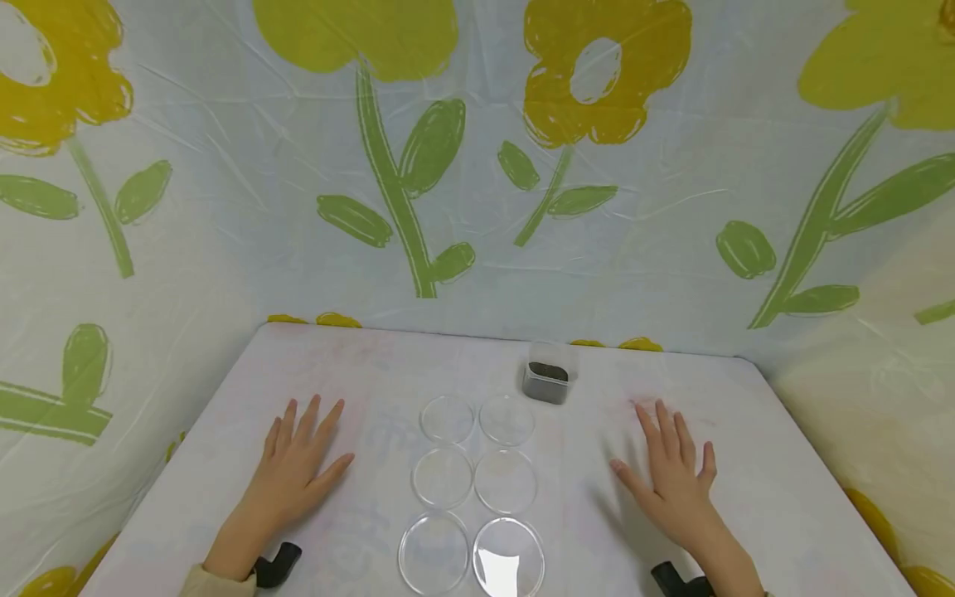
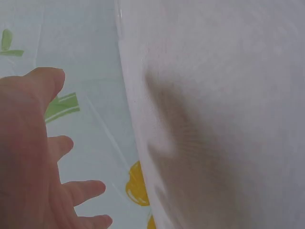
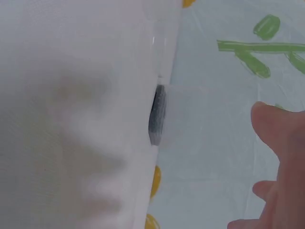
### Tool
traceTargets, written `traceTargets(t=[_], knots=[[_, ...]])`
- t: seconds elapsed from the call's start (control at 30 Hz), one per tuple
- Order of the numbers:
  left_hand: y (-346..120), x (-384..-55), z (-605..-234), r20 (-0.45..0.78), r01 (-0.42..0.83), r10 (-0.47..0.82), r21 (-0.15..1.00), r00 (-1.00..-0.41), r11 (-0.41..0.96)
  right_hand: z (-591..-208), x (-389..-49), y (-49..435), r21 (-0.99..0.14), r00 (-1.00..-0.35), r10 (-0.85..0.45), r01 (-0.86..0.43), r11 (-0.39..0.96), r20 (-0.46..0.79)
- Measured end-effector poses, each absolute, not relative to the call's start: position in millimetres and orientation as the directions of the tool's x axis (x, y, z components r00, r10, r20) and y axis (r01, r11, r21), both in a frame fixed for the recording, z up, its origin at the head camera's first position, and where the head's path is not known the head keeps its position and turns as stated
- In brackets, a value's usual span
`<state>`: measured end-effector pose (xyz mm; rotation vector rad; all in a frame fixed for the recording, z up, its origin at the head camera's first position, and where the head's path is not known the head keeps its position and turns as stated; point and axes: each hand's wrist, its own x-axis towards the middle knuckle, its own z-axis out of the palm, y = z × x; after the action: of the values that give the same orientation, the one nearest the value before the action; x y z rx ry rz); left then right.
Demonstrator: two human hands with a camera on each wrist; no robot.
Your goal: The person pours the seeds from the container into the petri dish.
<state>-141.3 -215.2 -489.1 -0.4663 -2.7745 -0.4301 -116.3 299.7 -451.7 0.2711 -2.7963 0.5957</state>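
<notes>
My left hand (image 1: 293,474) is over the left part of the white table, fingers spread and holding nothing. On the right, my right hand (image 1: 674,489) is likewise spread, with its shadow falling on the tabletop beside it. Several clear round shallow dishes (image 1: 442,478) lie between the hands in two columns. The nearest right dish (image 1: 509,557) shows a bright reflection. Behind them stands a small clear plastic box (image 1: 545,385), partly filled with something dark grey. In the right wrist view this box (image 3: 157,114) shows near the table edge, away from my fingers.
The white table (image 1: 373,373) ends at a back edge close to a hanging sheet (image 1: 477,274) printed with yellow flowers and green stems. The same sheet closes in both sides. Black straps (image 1: 278,565) are on both wrists.
</notes>
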Motion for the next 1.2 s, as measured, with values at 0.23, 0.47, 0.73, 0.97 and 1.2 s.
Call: traceTargets(t=[0.23, 0.47, 0.73, 0.97, 1.2], knots=[[-214, -146, -489, 0.297, 0.381, 0.279, 0.381, -0.913, 0.842, -448, -127, 301, -0.463, -0.937, -0.072, -0.235, 0.855, 0.343], [-207, -154, -488, 0.265, 0.374, 0.271, 0.520, -0.925, 0.768, -445, -140, 304, -0.514, -0.897, -0.048, -0.296, 0.805, 0.440], [-200, -166, -491, 0.239, 0.368, 0.280, 0.624, -0.930, 0.689, -442, -153, 307, -0.554, -0.858, -0.016, -0.346, 0.757, 0.513], [-192, -177, -492, 0.175, 0.321, 0.297, 0.762, -0.939, 0.562, -441, -165, 305, -0.611, -0.857, -0.002, -0.368, 0.701, 0.515], [-178, -188, -498, 0.168, 0.296, 0.299, 0.837, -0.939, 0.460, -443, -179, 298, -0.662, -0.877, 0.038, -0.333, 0.672, 0.479]])
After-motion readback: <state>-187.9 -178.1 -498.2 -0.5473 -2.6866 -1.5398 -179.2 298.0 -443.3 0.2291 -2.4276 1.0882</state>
